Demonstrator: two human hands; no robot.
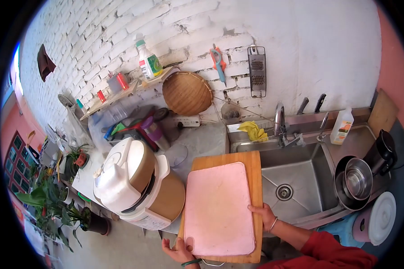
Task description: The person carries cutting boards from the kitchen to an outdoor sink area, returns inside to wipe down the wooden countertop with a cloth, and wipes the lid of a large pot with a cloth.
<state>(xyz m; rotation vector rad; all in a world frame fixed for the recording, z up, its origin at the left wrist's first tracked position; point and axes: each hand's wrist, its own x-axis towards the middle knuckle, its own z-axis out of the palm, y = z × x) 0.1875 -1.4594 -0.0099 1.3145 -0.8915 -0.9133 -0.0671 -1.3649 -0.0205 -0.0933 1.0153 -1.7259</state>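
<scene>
A pink cutting board lies flat on top of a larger wooden cutting board, between the rice cooker and the sink. My right hand grips the right edge of the wooden board, thumb on top and the other fingers mostly hidden beneath. At the lower left corner, my left hand has its fingers apart, the thumb against the boards' edge near the pink board's hole. Whether the boards rest on the counter is hidden. The white and gold rice cooker stands close on their left.
Right of the boards is a steel sink with a faucet. Metal bowls, a black kettle and a bottle stand beyond it. Behind are a purple cup and a clear bowl; a woven basket hangs above.
</scene>
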